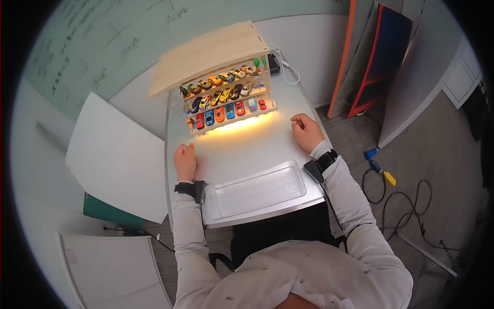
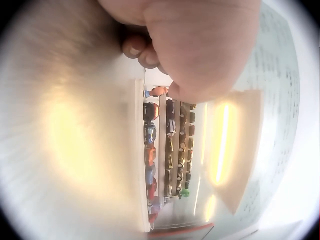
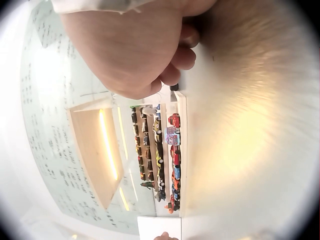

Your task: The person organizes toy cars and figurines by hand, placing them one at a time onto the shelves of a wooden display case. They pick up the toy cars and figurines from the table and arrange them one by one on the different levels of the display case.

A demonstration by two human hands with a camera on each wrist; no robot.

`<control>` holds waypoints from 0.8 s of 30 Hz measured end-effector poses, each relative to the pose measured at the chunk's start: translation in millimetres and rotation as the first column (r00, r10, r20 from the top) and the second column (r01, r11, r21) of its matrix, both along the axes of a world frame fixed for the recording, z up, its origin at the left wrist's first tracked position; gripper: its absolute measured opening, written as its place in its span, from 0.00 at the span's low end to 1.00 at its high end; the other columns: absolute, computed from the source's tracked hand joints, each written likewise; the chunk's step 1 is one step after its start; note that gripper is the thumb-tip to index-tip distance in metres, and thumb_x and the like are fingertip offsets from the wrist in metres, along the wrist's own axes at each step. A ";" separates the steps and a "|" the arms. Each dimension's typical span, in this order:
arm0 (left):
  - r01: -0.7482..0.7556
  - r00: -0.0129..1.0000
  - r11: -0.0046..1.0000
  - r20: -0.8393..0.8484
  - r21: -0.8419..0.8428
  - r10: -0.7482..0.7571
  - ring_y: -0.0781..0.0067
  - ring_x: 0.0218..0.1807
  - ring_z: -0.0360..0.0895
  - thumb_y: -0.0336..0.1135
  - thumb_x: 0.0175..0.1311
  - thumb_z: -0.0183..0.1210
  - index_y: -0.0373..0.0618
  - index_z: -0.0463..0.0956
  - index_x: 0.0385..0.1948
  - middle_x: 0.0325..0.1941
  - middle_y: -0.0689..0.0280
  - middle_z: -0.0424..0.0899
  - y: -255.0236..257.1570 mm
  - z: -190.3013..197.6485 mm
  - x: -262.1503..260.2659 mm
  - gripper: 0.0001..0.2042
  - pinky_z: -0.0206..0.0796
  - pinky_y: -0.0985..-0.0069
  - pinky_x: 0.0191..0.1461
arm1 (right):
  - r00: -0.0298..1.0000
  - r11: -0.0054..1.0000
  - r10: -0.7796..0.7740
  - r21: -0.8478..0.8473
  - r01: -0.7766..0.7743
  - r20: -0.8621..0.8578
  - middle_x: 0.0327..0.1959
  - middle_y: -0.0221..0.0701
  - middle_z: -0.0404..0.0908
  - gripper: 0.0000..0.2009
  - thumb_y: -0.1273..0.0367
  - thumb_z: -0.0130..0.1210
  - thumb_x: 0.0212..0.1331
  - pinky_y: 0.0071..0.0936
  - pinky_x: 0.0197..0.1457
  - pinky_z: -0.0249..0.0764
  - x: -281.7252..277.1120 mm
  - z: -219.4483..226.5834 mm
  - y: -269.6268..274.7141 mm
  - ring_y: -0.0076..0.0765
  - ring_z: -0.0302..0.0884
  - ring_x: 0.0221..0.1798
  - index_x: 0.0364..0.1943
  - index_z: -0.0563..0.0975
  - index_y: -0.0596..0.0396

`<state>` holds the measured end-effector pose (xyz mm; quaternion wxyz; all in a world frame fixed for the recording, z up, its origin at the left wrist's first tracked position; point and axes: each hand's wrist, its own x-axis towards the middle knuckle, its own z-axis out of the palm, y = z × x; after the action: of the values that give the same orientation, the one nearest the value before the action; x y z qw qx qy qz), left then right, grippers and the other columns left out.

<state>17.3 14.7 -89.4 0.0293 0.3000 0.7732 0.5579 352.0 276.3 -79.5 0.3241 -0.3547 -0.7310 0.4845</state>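
Observation:
My left hand point(image 1: 185, 162) rests on the left side of the table point(image 1: 242, 149), its fingers curled in and nothing held. On the right side lies my right hand point(image 1: 307, 133), likewise curled and holding nothing. Between and beyond them stands a lit wooden display case point(image 1: 211, 56) with toy cars point(image 1: 225, 95) in tiered rows. Small figures stand at the row ends, among them a green one point(image 1: 256, 62). Both wrist views show bent fingers, with the toy cars point(image 2: 150, 155) point(image 3: 160, 155) past each hand. A clear shallow tray point(image 1: 257, 190) lies near the front edge, between the forearms.
A white cable point(image 1: 292, 72) and a black box point(image 1: 274, 64) are behind the case at the right. White panels point(image 1: 118, 154) stand left of the table. Black cables point(image 1: 406, 211) and a blue-and-yellow plug point(image 1: 389, 178) lie on the floor at the right.

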 end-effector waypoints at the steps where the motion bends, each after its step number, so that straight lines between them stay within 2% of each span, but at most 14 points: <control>1: 0.001 1.000 1.000 -0.007 -0.010 -0.001 0.82 0.24 0.50 0.32 0.69 0.61 0.47 0.57 0.17 0.19 0.77 0.55 -0.3 0.9 1.4 0.22 0.47 0.74 0.26 | 1.000 1.000 -0.002 -0.015 0.002 0.009 0.30 0.30 0.81 0.11 0.70 0.56 0.66 0.24 0.42 0.75 -0.2 0.8 0.2 0.26 0.78 0.33 0.49 0.80 0.57; 4: -0.011 0.998 0.999 -0.065 -0.051 0.008 0.83 0.24 0.50 0.33 0.70 0.61 0.47 0.57 0.17 0.19 0.78 0.55 -1.7 0.9 -0.2 0.22 0.47 0.74 0.25 | 1.000 1.000 -0.022 0.015 0.022 -0.013 0.30 0.29 0.81 0.10 0.70 0.56 0.66 0.24 0.41 0.75 -1.5 -1.5 -0.1 0.25 0.78 0.33 0.48 0.80 0.57; 7: -0.020 0.998 1.000 0.066 0.016 0.019 0.83 0.24 0.52 0.33 0.70 0.61 0.47 0.58 0.17 0.19 0.77 0.56 -0.1 8.3 4.5 0.22 0.49 0.72 0.26 | 0.998 1.000 -0.016 0.012 0.017 -0.058 0.30 0.30 0.82 0.09 0.71 0.57 0.65 0.24 0.41 0.75 -2.9 -7.6 2.2 0.24 0.78 0.34 0.47 0.81 0.57; 11: -0.018 0.997 1.000 0.078 0.013 0.017 0.84 0.24 0.53 0.34 0.70 0.61 0.46 0.59 0.17 0.18 0.77 0.58 -3.1 10.7 5.9 0.21 0.50 0.73 0.26 | 1.000 0.999 -0.024 0.024 0.024 0.004 0.32 0.30 0.83 0.09 0.71 0.57 0.65 0.23 0.42 0.75 -3.7 -5.6 1.0 0.23 0.78 0.34 0.47 0.81 0.57; 16: 0.016 0.996 1.000 0.085 0.004 -0.017 0.84 0.24 0.53 0.34 0.70 0.61 0.47 0.60 0.17 0.18 0.77 0.59 -1.9 10.9 6.5 0.21 0.50 0.74 0.25 | 0.999 1.000 0.003 -0.016 -0.004 -0.033 0.33 0.30 0.83 0.10 0.71 0.57 0.66 0.23 0.42 0.75 -1.9 -12.6 5.5 0.24 0.78 0.35 0.47 0.81 0.58; 24: 0.062 0.998 0.998 0.002 -0.021 -0.062 0.84 0.24 0.53 0.34 0.69 0.61 0.46 0.59 0.16 0.17 0.77 0.58 -0.8 3.8 -0.7 0.21 0.50 0.74 0.25 | 1.000 1.000 0.015 0.026 -0.015 -0.025 0.32 0.29 0.82 0.09 0.71 0.56 0.66 0.23 0.42 0.74 -1.3 -8.5 2.3 0.23 0.76 0.34 0.47 0.80 0.59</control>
<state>16.6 14.0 -85.6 0.0501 0.3231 0.7693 0.5489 350.6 278.6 -88.1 0.3344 -0.3387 -0.7358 0.4817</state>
